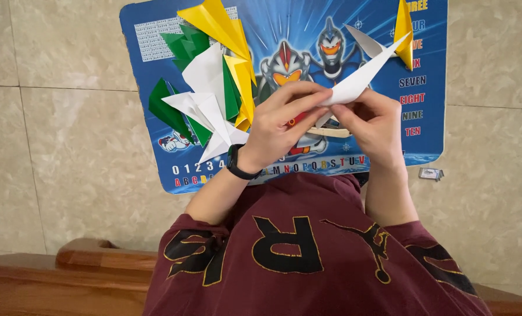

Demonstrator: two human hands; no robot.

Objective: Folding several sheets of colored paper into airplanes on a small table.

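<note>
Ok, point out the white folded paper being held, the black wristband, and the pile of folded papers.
white folded paper [363, 76], head view, middle of its long wing.
black wristband [236, 164], head view, band on the left wrist.
pile of folded papers [211, 76], head view, white sheet in its middle.

A blue rectangular printed mat [144, 105] with cartoon robot figures and rows of coloured characters lies on the tiled floor. Just right of its lower corner sits a small silvery wrapper [431, 173].

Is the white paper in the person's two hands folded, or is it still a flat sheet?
Folded. The white paper narrows to a long point with creased edges, pinched between the left hand and right hand.
</note>
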